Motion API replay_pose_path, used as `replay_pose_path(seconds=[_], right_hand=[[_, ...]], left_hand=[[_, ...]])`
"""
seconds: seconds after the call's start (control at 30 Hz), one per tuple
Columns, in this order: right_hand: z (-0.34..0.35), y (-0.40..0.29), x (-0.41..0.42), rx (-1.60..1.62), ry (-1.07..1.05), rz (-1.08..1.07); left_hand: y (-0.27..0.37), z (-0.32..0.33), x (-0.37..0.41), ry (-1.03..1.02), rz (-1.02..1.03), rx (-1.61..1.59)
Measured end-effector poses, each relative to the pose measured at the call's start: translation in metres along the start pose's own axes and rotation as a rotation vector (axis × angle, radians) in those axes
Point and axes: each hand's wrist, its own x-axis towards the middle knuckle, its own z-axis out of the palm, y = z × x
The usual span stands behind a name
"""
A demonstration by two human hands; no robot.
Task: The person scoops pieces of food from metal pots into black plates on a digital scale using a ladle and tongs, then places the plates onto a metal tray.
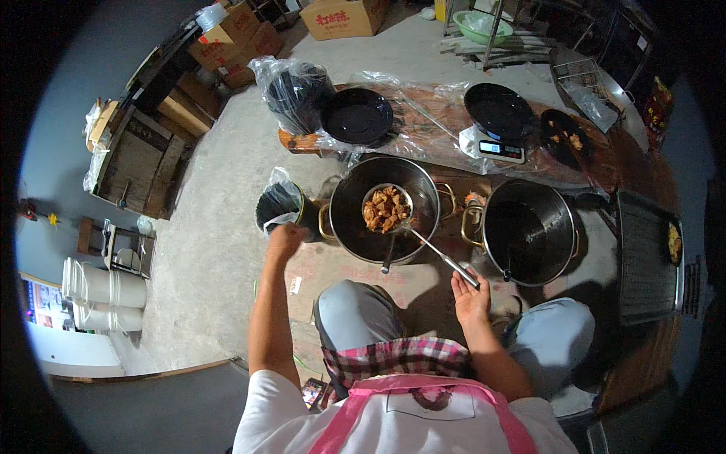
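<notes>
My right hand (472, 295) is turned palm up around the steel handle of a long-handled ladle or skimmer (439, 252). Its round head, full of browned chunks of food (387, 209), is over the large steel pot (334, 230) in front of me. A second handle tip shows at that pot's near rim. My left hand (286, 241) reaches to the near rim of a dark bin (306, 213) with a clear plastic liner (281, 196); its fingers are blurred and partly hidden. Right of the large pot stands a deep pot (530, 227) with dark insides.
On the plastic-covered wooden table (420, 127) stand a black bowl (357, 116), bagged black bowls (298, 93), a digital scale (500, 152) under another black bowl (499, 110), and a black dish (564, 139) with food bits. A rectangular tray (646, 267) is at right.
</notes>
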Motion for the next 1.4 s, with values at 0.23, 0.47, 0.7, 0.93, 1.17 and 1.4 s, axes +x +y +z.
replay_pose_path(seconds=[0.23,0.47,0.7,0.93,1.17,1.4], right_hand=[[0.012,-0.010,-0.011,0.028,-0.021,-0.007],[0.014,-0.020,-0.018,-0.021,0.034,-0.054],[0.036,-0.061,-0.038,0.014,0.000,-0.027],[0.122,-0.146,-0.059,0.185,-0.200,-0.279],[0.168,-0.226,-0.005,0.002,-0.213,-0.622],[0.161,-0.247,0.052,-0.165,-0.208,-0.775]], left_hand=[[0.118,0.005,-0.061,-0.304,0.159,0.250],[0.166,0.080,-0.097,-0.201,0.238,0.293],[0.169,0.064,-0.107,-0.190,0.227,0.288],[0.166,0.087,-0.099,-0.175,0.292,0.324],[0.178,0.078,-0.095,-0.267,0.228,0.309],[0.184,0.080,-0.090,-0.286,0.235,0.314]])
